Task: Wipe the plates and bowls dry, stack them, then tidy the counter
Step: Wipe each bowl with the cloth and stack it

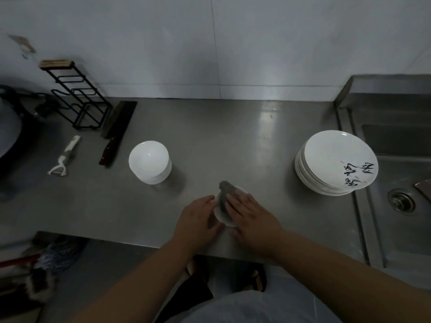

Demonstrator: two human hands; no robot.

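A small white dish point(222, 217) lies on the steel counter point(221, 141) near its front edge, mostly covered by my hands. My left hand point(198, 217) holds the dish's left rim. My right hand point(249, 215) presses a grey cloth point(225, 192) flat onto the dish with straight fingers. A stack of white bowls point(150, 162) stands upside down to the left. To the right, beside the sink, sits a stack of white plates point(335, 163); the top one bears black writing.
A sink point(396, 173) with a drain lies at the right. At the back left stand a black wire rack point(79, 99), a cleaver point(117, 131), a white peeler point(64, 157) and a dark pan point(11, 136). The counter's front edge runs just below my hands.
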